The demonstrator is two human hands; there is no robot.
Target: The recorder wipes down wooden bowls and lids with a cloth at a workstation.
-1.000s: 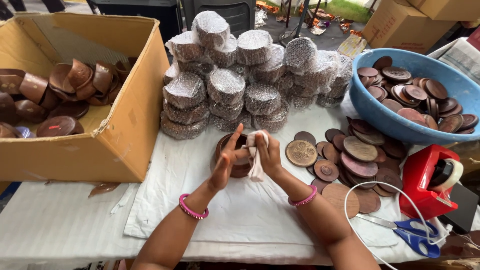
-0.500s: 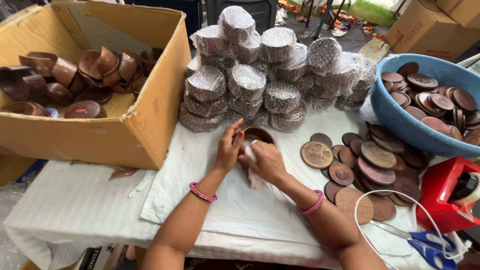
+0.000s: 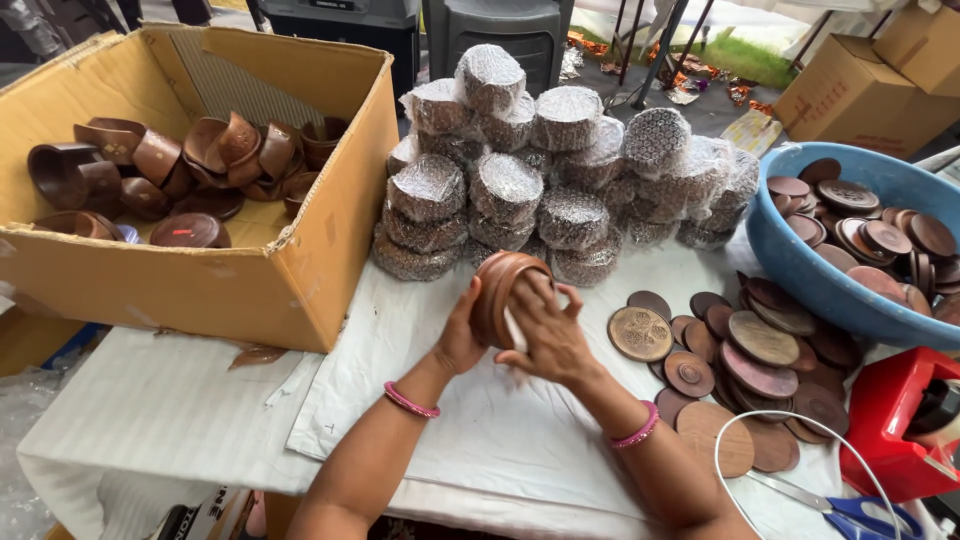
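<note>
Two bare hands hold a round brown wooden container [image 3: 505, 290] tilted on its side above a white-covered table [image 3: 180, 400]. The left hand [image 3: 462, 335] cups its underside; the right hand [image 3: 548, 335] curls fingers over its front. Behind stands a pile of wrapped bundles [image 3: 540, 185]; loose wooden discs [image 3: 740, 350] lie right.
</note>
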